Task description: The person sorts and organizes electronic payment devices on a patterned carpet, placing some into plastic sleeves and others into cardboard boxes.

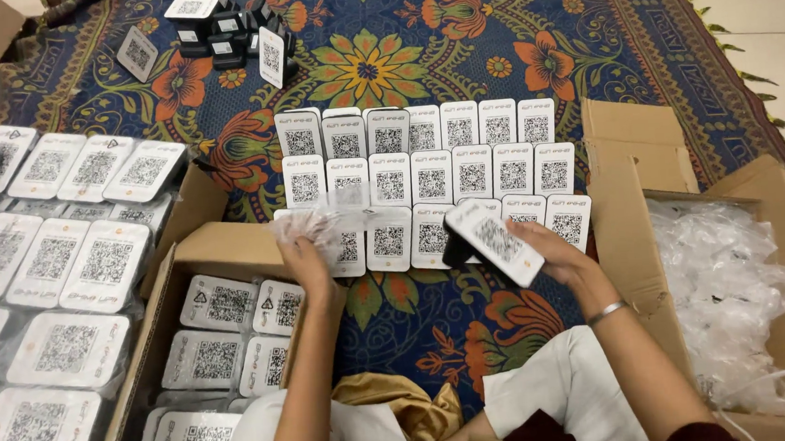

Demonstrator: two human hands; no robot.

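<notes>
hands grip crinkly wrap (315,223), flat device (494,241)

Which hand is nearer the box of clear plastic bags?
Right. The right hand, holding a white device, is just left of the bag box. The left hand, holding a clear bag, is farther left, over another box.

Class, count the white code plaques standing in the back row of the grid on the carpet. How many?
7 plaques side by side, left to right. None in that row seems hidden.
</notes>
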